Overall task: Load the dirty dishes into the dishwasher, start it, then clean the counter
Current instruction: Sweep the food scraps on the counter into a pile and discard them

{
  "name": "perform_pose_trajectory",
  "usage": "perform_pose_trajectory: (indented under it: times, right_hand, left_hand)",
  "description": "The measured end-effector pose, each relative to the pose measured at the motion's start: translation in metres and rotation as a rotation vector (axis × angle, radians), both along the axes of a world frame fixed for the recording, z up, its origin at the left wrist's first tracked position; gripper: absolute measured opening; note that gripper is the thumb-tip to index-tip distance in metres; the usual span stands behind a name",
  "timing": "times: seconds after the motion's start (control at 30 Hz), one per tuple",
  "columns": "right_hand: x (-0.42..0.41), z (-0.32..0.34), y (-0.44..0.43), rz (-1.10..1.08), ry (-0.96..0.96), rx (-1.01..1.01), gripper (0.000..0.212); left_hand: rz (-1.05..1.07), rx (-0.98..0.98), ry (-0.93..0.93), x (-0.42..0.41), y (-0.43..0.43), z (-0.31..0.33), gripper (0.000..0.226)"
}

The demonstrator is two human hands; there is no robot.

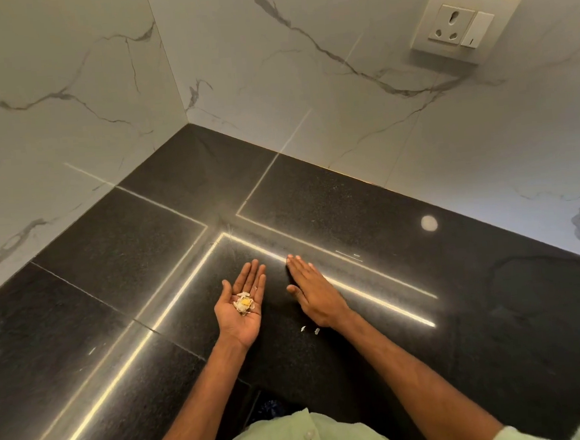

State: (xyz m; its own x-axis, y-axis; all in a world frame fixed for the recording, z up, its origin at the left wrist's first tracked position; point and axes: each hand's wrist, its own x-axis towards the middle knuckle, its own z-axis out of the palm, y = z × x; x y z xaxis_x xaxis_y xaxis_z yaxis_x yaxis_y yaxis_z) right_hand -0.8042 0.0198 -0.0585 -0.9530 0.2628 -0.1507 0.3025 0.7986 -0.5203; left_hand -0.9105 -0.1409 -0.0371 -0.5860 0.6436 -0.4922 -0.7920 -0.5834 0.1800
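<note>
My left hand (242, 302) lies palm up over the black granite counter (425, 313), fingers straight, with a small pile of white and yellow food scraps (243, 304) resting in the palm. My right hand (316, 293) lies flat, palm down, on the counter just to the right of it, fingers straight and together. Two small white crumbs (310, 329) lie on the counter near my right wrist.
The counter fills an inside corner between two white marble-look walls (271, 66). A wall socket with a switch (457, 24) sits at the upper right. Bright light strips reflect off the counter. The counter's front edge runs near my body, with dark floor below.
</note>
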Motion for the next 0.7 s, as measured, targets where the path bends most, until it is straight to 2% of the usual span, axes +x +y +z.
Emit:
perform_pose_trajectory:
  times: [0.1, 0.17, 0.23, 0.27, 0.37, 0.43, 0.5, 0.53, 0.63, 0.67, 0.7]
  right_hand:
    - [0.020, 0.011, 0.007, 0.107, 0.059, -0.278, 0.051]
    - [0.037, 0.016, 0.019, -0.031, 0.167, -0.424, 0.049]
    - [0.051, 0.013, 0.035, -0.223, 0.238, -0.362, 0.055]
    - [0.056, 0.010, 0.038, -0.259, 0.208, -0.280, 0.063]
    - [0.061, -0.005, 0.014, -0.178, 0.039, 0.030, 0.087]
    - [0.050, -0.009, -0.017, -0.149, -0.008, 0.093, 0.090]
    - [0.035, -0.009, -0.039, -0.114, 0.008, 0.081, 0.083]
    - [0.027, -0.007, -0.044, -0.098, 0.045, 0.015, 0.077]
    - [0.009, 0.005, -0.036, -0.221, 0.264, -0.471, 0.065]
    - [0.007, 0.007, -0.028, -0.308, 0.338, -0.549, 0.063]
    - [0.005, 0.007, -0.018, -0.381, 0.374, -0.542, 0.060]
  left_hand:
    - [-0.016, -0.010, 0.017, 0.001, 0.000, -0.002, 0.057]
    - [-0.015, -0.005, 0.007, 0.000, -0.001, -0.004, 0.056]
    - [-0.014, 0.002, -0.004, 0.000, -0.001, -0.007, 0.056]
    - [-0.017, 0.000, -0.006, 0.001, -0.001, -0.009, 0.057]
    - [-0.039, -0.018, 0.002, 0.004, 0.001, -0.010, 0.057]
    - [-0.048, -0.026, 0.011, 0.004, 0.003, -0.008, 0.056]
    - [-0.057, -0.035, 0.026, 0.005, 0.004, -0.008, 0.056]
    - [-0.060, -0.042, 0.035, 0.005, 0.004, -0.008, 0.056]
    - [-0.067, -0.043, 0.035, 0.006, 0.003, -0.008, 0.056]
    - [-0.066, -0.045, 0.034, 0.006, 0.002, -0.009, 0.057]
    - [-0.061, -0.046, 0.032, 0.005, 0.001, -0.009, 0.057]
